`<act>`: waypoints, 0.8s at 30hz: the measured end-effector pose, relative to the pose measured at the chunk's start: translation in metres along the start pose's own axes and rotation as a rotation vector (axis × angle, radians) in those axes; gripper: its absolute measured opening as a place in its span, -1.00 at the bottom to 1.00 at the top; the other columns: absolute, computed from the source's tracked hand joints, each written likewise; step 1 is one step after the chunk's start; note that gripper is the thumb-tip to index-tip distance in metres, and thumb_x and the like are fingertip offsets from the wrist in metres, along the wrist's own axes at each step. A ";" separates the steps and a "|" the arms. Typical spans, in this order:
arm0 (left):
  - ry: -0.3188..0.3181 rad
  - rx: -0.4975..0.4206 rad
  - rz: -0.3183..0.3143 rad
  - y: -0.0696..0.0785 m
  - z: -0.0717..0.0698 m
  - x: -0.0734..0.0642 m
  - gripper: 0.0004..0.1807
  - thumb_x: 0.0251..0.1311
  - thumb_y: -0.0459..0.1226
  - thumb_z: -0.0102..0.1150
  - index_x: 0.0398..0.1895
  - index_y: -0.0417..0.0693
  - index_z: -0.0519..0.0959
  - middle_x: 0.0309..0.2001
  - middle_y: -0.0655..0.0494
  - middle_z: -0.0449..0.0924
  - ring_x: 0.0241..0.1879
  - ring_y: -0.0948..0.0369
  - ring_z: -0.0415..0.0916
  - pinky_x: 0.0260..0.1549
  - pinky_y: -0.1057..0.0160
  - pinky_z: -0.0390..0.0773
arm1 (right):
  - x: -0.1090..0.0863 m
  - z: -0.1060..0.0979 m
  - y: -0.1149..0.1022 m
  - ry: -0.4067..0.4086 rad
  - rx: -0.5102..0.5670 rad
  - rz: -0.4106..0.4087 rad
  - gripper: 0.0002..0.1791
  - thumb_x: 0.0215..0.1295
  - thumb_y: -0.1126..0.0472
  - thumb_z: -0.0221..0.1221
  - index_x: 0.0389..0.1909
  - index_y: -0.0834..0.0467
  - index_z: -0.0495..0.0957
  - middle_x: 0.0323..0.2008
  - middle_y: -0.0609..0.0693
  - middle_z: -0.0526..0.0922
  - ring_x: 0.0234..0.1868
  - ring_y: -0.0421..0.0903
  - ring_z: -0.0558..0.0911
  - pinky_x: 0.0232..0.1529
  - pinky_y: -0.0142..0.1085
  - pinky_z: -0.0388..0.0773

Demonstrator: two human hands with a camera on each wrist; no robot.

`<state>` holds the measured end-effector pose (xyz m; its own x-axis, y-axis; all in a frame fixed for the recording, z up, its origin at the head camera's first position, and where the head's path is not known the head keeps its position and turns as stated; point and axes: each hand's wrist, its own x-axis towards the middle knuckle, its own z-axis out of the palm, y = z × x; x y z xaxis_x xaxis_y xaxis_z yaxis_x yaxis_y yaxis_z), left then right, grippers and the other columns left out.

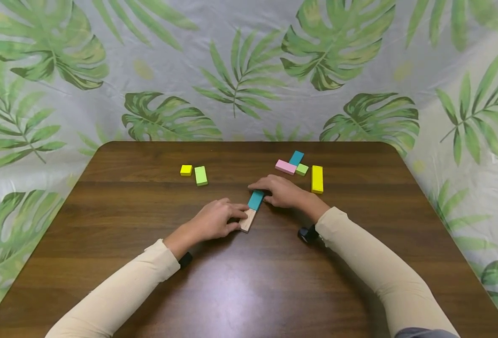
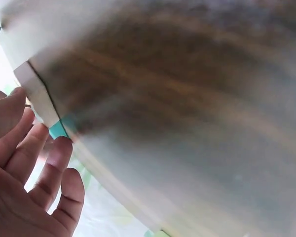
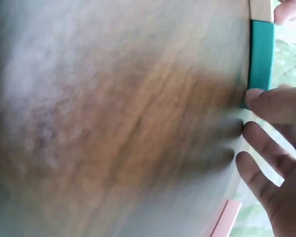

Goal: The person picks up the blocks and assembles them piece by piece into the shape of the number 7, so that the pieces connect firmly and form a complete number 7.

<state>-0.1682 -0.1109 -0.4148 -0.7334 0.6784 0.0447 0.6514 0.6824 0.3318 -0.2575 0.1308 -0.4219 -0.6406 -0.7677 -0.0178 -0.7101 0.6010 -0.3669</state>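
A plain wooden block point(image 1: 248, 222) and a teal block point(image 1: 256, 200) lie end to end, touching, in a slanted line mid-table. At the nearer, wooden one is my left hand point(image 1: 217, 218), pinching it between thumb and fingers. My right hand point(image 1: 280, 191) grips the far end of the teal block, with the thumb on its right side. The right wrist view shows that thumb against the teal block point(image 3: 261, 57) and the other fingers spread beside it. In the left wrist view the wooden block point(image 2: 37, 91) sits by the left thumb and fingertips.
Back left lie a small yellow block point(image 1: 186, 170) and a light green block point(image 1: 201, 176). Back right are a pink block point(image 1: 285, 167), another teal block point(image 1: 296, 158), a small green block point(image 1: 302, 169) and a long yellow block point(image 1: 317, 179). A leaf-patterned curtain point(image 1: 249, 70) hangs behind the table.
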 end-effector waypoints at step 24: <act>-0.162 -0.095 0.031 -0.017 -0.008 0.028 -0.54 0.28 -0.14 0.28 0.25 0.05 0.58 0.47 0.16 0.33 0.12 0.08 0.48 0.07 0.08 0.52 | -0.003 -0.001 0.008 0.033 0.101 -0.008 -0.58 0.32 0.17 0.28 0.18 0.15 0.60 0.14 0.07 0.65 0.18 0.02 0.60 0.24 -0.06 0.51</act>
<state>-0.2013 -0.1056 -0.4111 -0.6675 0.7387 -0.0931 0.6462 0.6369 0.4205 -0.2615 0.1380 -0.4241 -0.6455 -0.7636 0.0154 -0.6832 0.5683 -0.4586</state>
